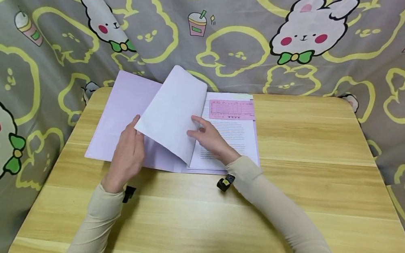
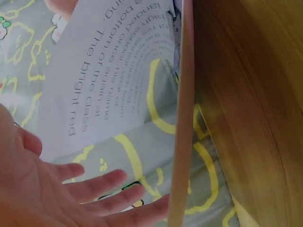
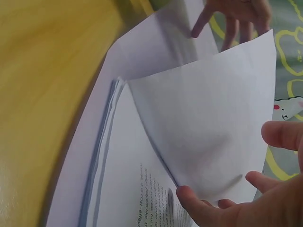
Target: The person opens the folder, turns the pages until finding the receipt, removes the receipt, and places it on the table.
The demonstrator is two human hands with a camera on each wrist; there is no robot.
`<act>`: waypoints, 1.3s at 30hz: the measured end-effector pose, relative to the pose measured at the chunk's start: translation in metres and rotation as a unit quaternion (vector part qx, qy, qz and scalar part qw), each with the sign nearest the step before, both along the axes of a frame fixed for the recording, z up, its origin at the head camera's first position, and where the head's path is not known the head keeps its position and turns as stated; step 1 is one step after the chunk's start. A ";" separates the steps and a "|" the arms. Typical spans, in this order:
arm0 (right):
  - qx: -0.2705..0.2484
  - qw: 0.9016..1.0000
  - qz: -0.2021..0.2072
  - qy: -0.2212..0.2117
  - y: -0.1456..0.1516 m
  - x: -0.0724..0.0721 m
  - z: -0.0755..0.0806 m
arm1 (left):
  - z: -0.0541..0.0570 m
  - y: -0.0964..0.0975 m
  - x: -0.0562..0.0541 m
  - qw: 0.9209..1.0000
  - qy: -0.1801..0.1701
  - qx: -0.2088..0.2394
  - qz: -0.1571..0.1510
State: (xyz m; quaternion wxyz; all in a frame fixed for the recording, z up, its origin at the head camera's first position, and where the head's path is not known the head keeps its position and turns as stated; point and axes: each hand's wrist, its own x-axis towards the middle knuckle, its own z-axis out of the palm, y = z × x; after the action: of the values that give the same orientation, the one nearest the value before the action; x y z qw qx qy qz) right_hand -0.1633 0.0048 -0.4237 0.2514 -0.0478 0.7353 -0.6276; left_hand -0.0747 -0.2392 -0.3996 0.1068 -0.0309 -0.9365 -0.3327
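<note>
A lilac folder (image 1: pixel 124 102) lies spread on the table, a stack of printed pages (image 1: pixel 236 136) on its right side. One white sheet (image 1: pixel 172 111) stands lifted from the stack, curving over toward the left cover. My left hand (image 1: pixel 128 158) is at the sheet's lower left corner, its fingers (image 2: pixel 106 184) extended and spread in the left wrist view. My right hand (image 1: pixel 210 138) reaches over the stack, with fingertips at the sheet's blank side near the bound edge. In the right wrist view its thumb (image 3: pixel 281 135) is apart from the other fingers.
A pink printed slip (image 1: pixel 231 109) lies across the upper part of the stack. The wooden table (image 1: pixel 311 173) extends to the right and front. Behind and to the left hangs a grey patterned curtain (image 1: pixel 236 7), close to the table's back edge.
</note>
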 end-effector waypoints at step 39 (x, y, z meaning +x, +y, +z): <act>0.226 0.943 0.120 0.212 -0.017 0.003 -0.005 | -0.005 0.006 0.003 0.983 0.009 -0.183 -0.005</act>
State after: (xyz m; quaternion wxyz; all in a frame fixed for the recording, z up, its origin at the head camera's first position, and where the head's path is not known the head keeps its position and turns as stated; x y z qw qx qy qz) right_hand -0.1604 -0.0117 -0.4287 0.1678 -0.2094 0.8829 -0.3852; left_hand -0.0717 -0.2332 -0.4043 0.1060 -0.0571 -0.9804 -0.1560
